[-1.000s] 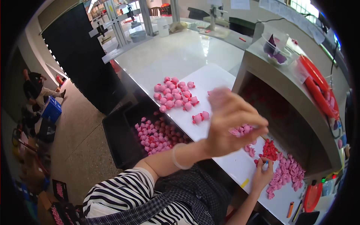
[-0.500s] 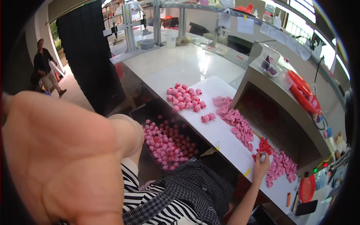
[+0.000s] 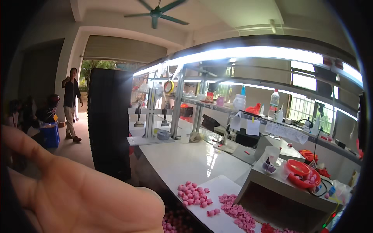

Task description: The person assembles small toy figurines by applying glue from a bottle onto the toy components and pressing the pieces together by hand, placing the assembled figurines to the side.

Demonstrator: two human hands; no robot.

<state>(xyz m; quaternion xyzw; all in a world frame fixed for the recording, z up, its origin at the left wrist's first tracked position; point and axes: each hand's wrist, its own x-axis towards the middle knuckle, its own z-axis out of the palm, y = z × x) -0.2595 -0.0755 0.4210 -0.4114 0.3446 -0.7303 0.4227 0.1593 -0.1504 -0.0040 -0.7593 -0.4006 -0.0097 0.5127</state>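
My left hand [image 3: 93, 194] is raised close in front of me, filling the lower left. Its palm faces me, with the thumb stretched apart from the other fingers. No object shows in it, though the fingertips run out of the picture. My right hand is out of view. On a white sheet [image 3: 217, 184] lies a cluster of small round pink pieces [image 3: 193, 194] with red bits. Beside it is a heap of crinkled pink petal-like pieces [image 3: 239, 213], and small red pieces [image 3: 267, 228] show at the lower edge. More pink balls [image 3: 168, 226] lie in a dark container below, partly hidden by my hand.
A grey box-like housing [image 3: 287, 194] with a dark opening stands on the right, bearing red baskets [image 3: 301, 174] and a clear cup [image 3: 270, 159]. Shelves and lights rise behind. A tall black panel [image 3: 110, 124] stands left; beyond it a person [image 3: 72, 101] stands near a blue crate [image 3: 50, 134].
My view has tilted up, bringing the ceiling fan and shelves in. My right hand, seen before over the red pieces, has left the picture. My left hand now shows its thumb spread.
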